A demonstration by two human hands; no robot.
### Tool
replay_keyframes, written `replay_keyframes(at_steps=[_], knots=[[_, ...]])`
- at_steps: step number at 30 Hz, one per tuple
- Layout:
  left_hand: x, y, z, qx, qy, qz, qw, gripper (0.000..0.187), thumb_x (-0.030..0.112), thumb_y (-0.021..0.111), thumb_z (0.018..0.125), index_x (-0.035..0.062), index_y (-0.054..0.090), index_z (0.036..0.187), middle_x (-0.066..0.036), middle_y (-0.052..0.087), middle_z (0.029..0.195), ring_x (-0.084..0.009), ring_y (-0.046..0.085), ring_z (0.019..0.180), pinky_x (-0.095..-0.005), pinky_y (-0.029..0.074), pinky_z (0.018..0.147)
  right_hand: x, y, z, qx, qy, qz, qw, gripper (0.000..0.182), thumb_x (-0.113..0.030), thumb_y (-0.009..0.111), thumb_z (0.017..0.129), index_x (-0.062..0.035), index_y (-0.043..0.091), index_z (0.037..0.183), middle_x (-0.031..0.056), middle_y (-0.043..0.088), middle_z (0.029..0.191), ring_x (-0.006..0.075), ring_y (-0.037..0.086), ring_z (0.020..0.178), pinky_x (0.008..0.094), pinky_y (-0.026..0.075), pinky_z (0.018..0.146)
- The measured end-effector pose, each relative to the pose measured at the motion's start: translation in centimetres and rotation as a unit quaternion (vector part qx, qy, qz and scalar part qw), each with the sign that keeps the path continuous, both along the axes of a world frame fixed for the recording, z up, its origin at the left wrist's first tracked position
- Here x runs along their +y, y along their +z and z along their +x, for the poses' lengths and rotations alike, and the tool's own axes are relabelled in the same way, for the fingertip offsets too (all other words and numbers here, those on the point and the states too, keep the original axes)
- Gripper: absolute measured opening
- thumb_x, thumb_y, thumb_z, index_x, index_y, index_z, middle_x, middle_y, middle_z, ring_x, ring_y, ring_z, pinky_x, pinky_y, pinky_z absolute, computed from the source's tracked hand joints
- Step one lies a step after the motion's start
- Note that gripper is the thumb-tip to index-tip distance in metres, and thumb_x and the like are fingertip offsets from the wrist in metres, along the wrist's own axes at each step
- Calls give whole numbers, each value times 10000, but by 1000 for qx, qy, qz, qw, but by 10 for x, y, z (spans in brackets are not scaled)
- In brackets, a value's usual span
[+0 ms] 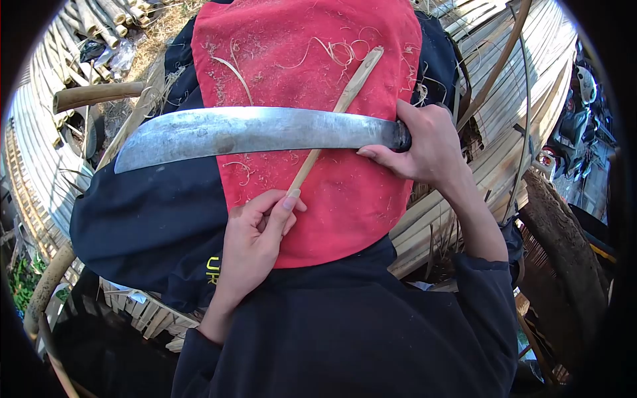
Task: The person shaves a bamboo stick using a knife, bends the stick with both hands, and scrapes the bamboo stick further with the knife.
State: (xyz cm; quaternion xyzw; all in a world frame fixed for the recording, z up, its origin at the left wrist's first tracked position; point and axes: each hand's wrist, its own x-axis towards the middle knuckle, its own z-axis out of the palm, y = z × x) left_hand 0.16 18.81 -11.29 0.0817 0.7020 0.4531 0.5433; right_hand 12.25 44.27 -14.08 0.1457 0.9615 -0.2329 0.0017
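Observation:
Across my lap lies the broad steel blade of a machete (239,131), its tip toward the left. My right hand (424,142) is wrapped round its dark handle, with the thumb stretched along the blade's base. A thin strip of bamboo (355,86) slants from lower left to upper right and passes beneath the blade. Its lower end is pinched between thumb and fingers of my left hand (259,232). Under both is a red cloth (298,60) spread over my dark trousers, sprinkled with fine shavings and curled slivers.
Bamboo poles (99,20) are piled at the upper left, near a cut bamboo piece (99,95). Split bamboo slats (488,132) surround my seat on the right. A dark, rough log (564,232) stands at the far right, with motorcycles (580,132) beyond.

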Motion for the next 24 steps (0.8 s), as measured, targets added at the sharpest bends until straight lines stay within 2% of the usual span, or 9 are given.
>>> replay_keyframes(at_steps=[2, 5, 8, 14, 17, 20, 24], knots=[[-2, -1, 6, 32, 18, 9, 999, 194, 116, 587, 992, -49, 688, 980, 20, 560, 643, -4, 412, 566, -207, 313, 500, -3, -4, 0, 11, -17, 8, 1000, 648, -598, 777, 728, -15, 522, 608, 131, 477, 455, 313, 549, 426, 375, 442, 458], [-15, -15, 28, 152, 78, 35, 985, 153, 68, 636, 954, -46, 708, 1027, 5, 608, 666, -3, 417, 565, -210, 299, 491, -3, -12, 1, 49, -60, -3, 997, 628, -576, 765, 755, -10, 533, 614, 137, 475, 463, 314, 549, 440, 386, 429, 465], [-22, -12, 30, 185, 60, 25, 981, 162, 57, 653, 940, -40, 713, 1054, -5, 635, 665, -4, 407, 543, -218, 292, 473, -2, -11, 0, 48, -54, -16, 997, 615, -560, 760, 771, -7, 536, 618, 139, 471, 467, 312, 545, 447, 393, 419, 471], [-11, -18, 26, 200, 47, 50, 977, 141, 39, 666, 920, -38, 718, 1027, -43, 627, 625, -18, 398, 497, -233, 290, 454, 0, -5, -2, 32, -20, -31, 999, 622, -557, 771, 760, -9, 523, 603, 134, 457, 453, 307, 529, 421, 383, 417, 453], [-1, -13, 25, 247, 33, 43, 968, 131, 27, 667, 912, -34, 719, 1016, -51, 621, 628, -34, 398, 482, -238, 293, 448, 1, -1, -4, 28, -16, 11, 999, 655, -594, 775, 735, -16, 512, 577, 123, 450, 434, 295, 532, 406, 375, 427, 441], [2, -6, 22, 238, 9, 21, 971, 148, 51, 661, 931, -44, 717, 1030, -27, 696, 736, 4, 479, 572, -193, 327, 494, 4, 3, -7, 16, -3, 23, 1000, 678, -626, 770, 717, -24, 505, 551, 116, 451, 420, 291, 534, 390, 374, 438, 433], [5, -9, 24, 248, 21, 32, 968, 131, 37, 674, 914, -44, 714, 1007, -37, 675, 705, -13, 466, 530, -202, 318, 461, 11, 8, -15, -9, 26, 1, 1000, 687, -637, 769, 708, -23, 508, 547, 118, 453, 418, 295, 535, 385, 374, 441, 430]])
